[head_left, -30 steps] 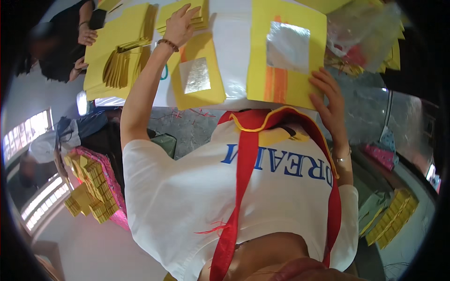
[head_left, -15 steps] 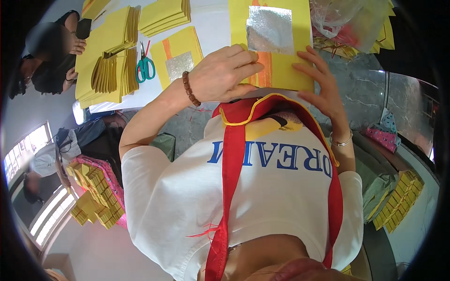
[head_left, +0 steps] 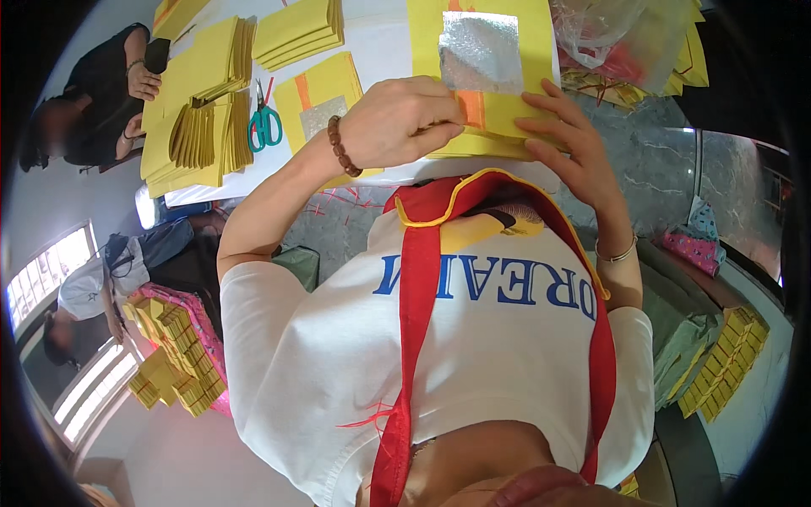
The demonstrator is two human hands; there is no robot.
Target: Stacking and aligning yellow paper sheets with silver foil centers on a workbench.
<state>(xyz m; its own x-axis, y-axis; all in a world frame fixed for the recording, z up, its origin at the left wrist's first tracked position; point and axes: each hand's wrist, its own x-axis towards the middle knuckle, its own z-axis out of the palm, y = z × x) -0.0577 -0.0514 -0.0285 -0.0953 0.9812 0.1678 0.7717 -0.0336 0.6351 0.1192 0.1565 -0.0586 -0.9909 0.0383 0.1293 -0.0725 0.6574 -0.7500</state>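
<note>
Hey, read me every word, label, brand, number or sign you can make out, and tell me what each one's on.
Shirt: large blue capitals, upside down in this view, partly behind a red strap; I won't copy the wording.
Yellow sheet: no lettering that I can make out.
Bag: too blurred to tell if anything is printed.
</note>
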